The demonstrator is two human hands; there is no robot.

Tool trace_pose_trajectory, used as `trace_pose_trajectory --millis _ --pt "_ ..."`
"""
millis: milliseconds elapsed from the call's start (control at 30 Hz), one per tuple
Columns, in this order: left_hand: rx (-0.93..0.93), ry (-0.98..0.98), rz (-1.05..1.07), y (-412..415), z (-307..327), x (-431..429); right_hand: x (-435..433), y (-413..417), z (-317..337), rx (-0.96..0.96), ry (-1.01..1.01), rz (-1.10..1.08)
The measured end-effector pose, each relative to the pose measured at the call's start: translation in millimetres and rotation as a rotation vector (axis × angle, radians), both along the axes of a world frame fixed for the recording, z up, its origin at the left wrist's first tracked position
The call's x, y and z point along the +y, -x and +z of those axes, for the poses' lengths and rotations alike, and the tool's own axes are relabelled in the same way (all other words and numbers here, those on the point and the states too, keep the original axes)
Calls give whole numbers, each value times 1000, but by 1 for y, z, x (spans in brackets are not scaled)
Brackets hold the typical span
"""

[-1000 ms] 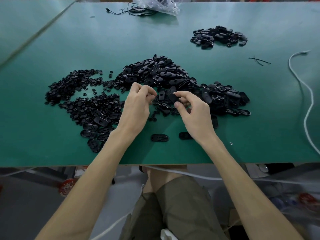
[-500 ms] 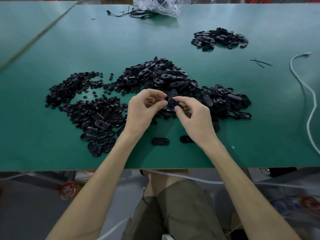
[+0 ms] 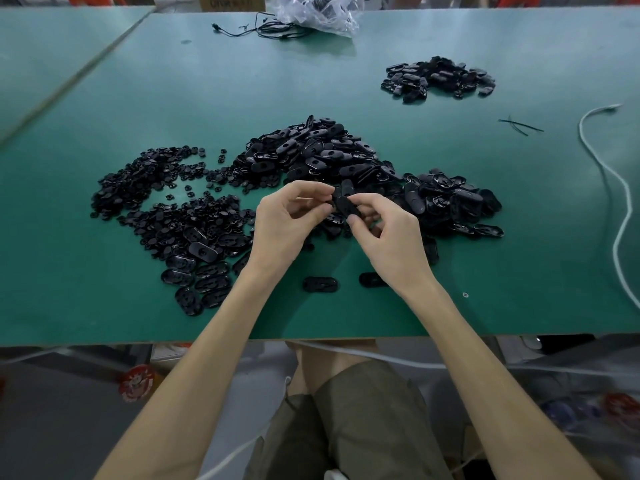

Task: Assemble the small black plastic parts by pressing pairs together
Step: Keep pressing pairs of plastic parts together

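Plastic, judged light and stiff: the part [image 3: 348, 206] is pinched edgewise by right hand [image 3: 391, 244], at 9 o'clock by left hand [image 3: 287, 225].

Green-topped table [image 3: 138, 306], second green table [image 3: 52, 46] at left, grey floor [image 3: 52, 427] beneath

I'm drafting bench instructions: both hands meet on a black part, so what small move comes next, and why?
Probably squeeze inward to press the pair home. The left hand and right hand both pinch the black oval part from opposite sides, above the green table; whether it has already seated is hidden.
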State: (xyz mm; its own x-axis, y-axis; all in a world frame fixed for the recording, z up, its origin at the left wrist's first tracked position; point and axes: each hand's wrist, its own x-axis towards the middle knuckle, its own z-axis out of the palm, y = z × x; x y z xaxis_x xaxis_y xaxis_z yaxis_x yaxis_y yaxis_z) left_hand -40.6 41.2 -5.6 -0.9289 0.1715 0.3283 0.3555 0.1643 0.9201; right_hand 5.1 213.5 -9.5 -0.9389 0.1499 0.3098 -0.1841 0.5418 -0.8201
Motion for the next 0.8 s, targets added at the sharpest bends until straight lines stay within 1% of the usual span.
trace_pose_trajectory --millis 533,700,800 --pt "-41 21 -41 1 -1 1 0 1 -1 -2 37 12" --pt "-31 46 -35 1 -1 2 1 1 -1 11 21 18" --pt "11 66 -25 1 0 2 1 2 -2 18 11 25"
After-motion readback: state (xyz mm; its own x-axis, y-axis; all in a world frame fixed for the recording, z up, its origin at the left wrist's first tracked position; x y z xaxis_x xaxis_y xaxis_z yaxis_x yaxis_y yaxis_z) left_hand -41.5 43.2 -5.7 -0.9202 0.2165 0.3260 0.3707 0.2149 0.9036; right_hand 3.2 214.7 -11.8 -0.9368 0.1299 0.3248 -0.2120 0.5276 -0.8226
